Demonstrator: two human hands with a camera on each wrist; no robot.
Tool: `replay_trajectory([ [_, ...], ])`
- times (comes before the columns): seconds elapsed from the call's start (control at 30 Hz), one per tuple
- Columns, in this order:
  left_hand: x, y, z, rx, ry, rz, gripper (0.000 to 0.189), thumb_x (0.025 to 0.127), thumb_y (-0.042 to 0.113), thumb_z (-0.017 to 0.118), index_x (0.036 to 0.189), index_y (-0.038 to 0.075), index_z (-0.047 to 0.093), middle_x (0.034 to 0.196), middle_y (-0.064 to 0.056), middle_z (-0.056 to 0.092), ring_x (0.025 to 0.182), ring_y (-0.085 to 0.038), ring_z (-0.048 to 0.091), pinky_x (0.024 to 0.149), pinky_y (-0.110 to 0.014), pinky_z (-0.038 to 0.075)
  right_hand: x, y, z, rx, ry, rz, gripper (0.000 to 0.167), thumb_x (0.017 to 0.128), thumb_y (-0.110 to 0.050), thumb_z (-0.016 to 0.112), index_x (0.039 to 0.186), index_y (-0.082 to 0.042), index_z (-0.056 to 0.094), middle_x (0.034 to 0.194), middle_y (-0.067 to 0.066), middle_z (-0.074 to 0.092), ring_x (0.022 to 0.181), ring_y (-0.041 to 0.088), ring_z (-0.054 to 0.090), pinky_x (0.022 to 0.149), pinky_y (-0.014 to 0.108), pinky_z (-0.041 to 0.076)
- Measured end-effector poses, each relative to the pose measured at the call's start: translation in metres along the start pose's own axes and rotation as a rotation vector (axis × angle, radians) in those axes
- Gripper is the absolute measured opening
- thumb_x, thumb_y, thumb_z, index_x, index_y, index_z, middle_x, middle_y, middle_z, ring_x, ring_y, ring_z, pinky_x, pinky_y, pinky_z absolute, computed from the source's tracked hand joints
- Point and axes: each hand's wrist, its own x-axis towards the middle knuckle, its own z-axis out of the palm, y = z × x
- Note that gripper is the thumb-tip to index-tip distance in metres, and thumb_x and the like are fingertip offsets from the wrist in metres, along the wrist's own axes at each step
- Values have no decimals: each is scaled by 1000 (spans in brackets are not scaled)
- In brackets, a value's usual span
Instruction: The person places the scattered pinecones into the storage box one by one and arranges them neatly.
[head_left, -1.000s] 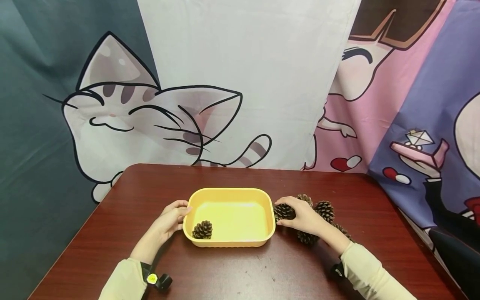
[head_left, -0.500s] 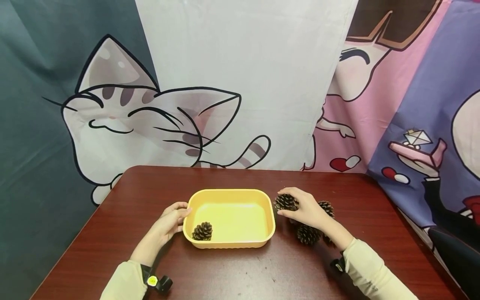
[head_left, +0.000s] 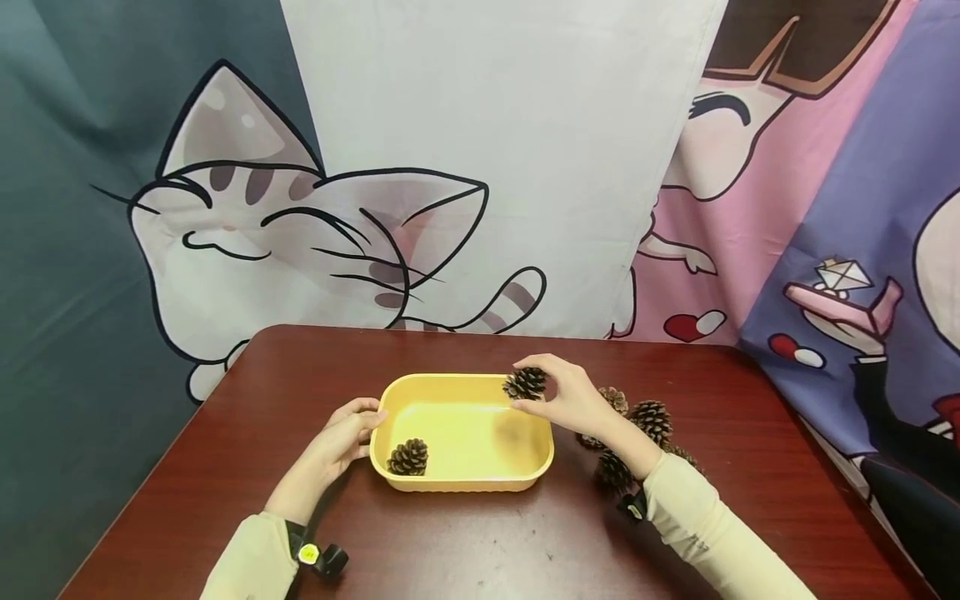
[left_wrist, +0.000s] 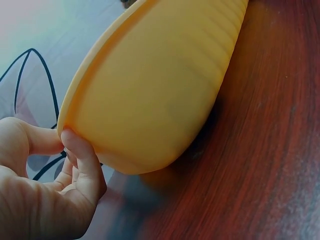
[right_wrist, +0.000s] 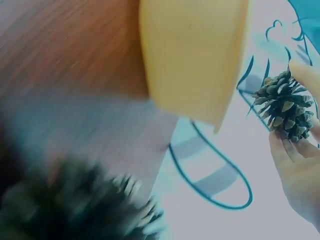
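Note:
A yellow plastic basin stands on the table with one brown pine cone in its near left corner. My left hand pinches the basin's left rim between thumb and fingers; the left wrist view shows the thumb and fingertips on the lip of the yellow wall. My right hand holds another pine cone between thumb and fingers, up over the basin's far right corner. In the right wrist view that held cone hangs higher than the basin's rim, its scales spread.
Several more pine cones lie in a cluster right of the basin, partly hidden under my right forearm. The reddish-brown wooden table ends at a cartoon-printed cloth behind. Small cameras are strapped at both wrists.
My right hand has lifted a pine cone from the cluster beside the basin and carried it up and left over the basin. My left hand stays at the left rim.

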Motion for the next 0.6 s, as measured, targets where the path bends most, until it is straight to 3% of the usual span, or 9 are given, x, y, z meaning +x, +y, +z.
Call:
replay_trajectory([
  [0.1,1,2,1,11,5,-1,19,92,9,54,107,6,43,85,0,57,72,-9,60,60,-28,52,11,-7,9,16,-25,-37,50,71,-35,81,116,-23,60,115,-8,60,94,7,57,82,33,49],
  [0.2,0,4,0,21,12,3,20,92,10,55,107,5,43,85,-1,56,73,-10,60,61,-28,52,20,-15,17,27,-39,-83,50,71,-32,82,114,-22,61,114,-9,61,107,7,55,89,30,47],
  [0.37,1,2,0,14,14,14,22,91,10,55,108,5,42,85,-1,56,72,-10,59,60,-28,51,29,-23,34,50,-64,-117,50,71,-30,82,114,-16,62,112,-7,62,106,9,56,91,30,46],
  [0.6,0,0,0,-15,-9,5,19,92,8,54,107,6,42,85,0,57,71,-9,59,59,-27,51,38,-19,58,62,-143,-32,51,71,-33,81,115,-16,62,113,-6,63,109,10,56,93,30,44],
])
